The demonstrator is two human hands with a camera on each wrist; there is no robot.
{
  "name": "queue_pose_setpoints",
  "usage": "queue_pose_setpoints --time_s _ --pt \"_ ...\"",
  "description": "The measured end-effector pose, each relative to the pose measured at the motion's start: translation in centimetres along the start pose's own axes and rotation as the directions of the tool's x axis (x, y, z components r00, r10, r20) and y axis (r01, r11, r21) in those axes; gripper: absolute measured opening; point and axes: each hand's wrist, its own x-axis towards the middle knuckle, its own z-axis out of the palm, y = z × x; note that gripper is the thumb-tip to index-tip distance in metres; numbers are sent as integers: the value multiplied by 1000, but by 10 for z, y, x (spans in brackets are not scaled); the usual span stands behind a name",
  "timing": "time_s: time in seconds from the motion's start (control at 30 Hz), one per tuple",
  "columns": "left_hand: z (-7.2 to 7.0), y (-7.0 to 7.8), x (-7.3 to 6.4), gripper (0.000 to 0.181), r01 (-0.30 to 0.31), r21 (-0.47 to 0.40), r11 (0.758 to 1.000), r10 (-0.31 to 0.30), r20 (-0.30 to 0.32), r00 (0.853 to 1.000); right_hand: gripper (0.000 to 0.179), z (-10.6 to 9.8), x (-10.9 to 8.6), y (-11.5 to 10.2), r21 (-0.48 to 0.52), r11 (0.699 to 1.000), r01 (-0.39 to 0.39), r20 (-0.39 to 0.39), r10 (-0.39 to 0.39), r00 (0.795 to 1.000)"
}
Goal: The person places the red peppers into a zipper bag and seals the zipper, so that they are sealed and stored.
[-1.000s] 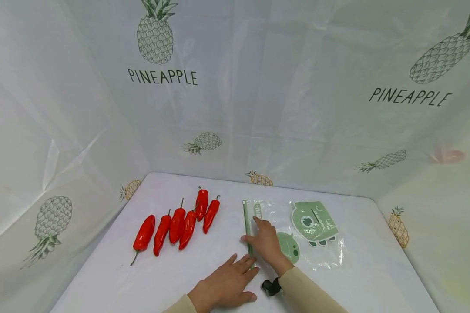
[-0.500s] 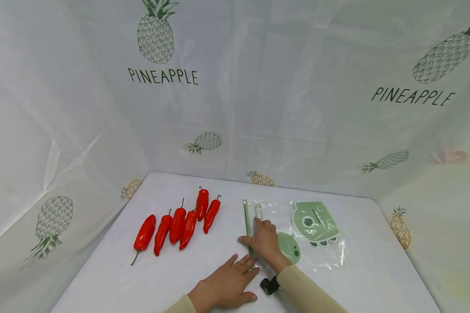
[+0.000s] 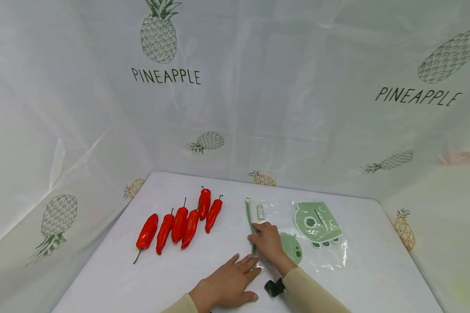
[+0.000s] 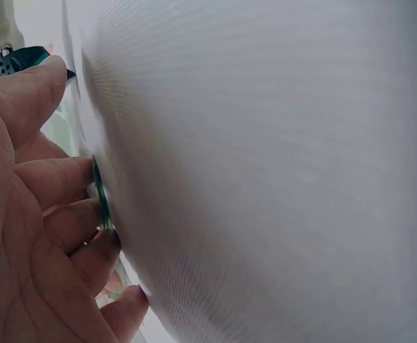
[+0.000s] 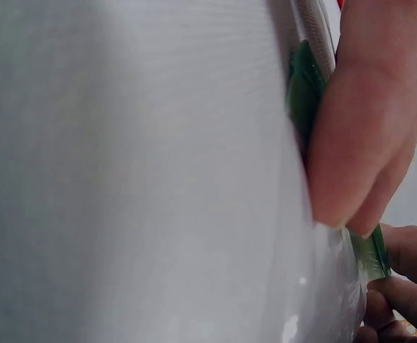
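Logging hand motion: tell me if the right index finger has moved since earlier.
Yes: in the head view, against the red peppers, the right index finger has moved slightly downward.

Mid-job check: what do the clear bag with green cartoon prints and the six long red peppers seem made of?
Clear bag with green cartoon prints: likely thin, glossy plastic film, being see-through with crinkled glints.
Six long red peppers: smooth and shiny, with bright highlights; real vegetable or moulded plastic, the look leaves open.
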Motion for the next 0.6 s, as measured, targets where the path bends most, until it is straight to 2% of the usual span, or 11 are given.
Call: queue_pose_setpoints --time_s 0.13,0.33,0.6 --pt "1 1 0 67 14 -3 1000 -14 3 1000 45 -3 -1 2 57 998 -13 25 12 1000" --pt "1 1 0 66 24 14 1000 -24 -2 1000 44 -5 0 4 78 997 -21 39 18 999" --pt "2 1 0 66 20 24 1000 -20 -4 1000 38 -7 -1 5 97 995 28 19 -30 999"
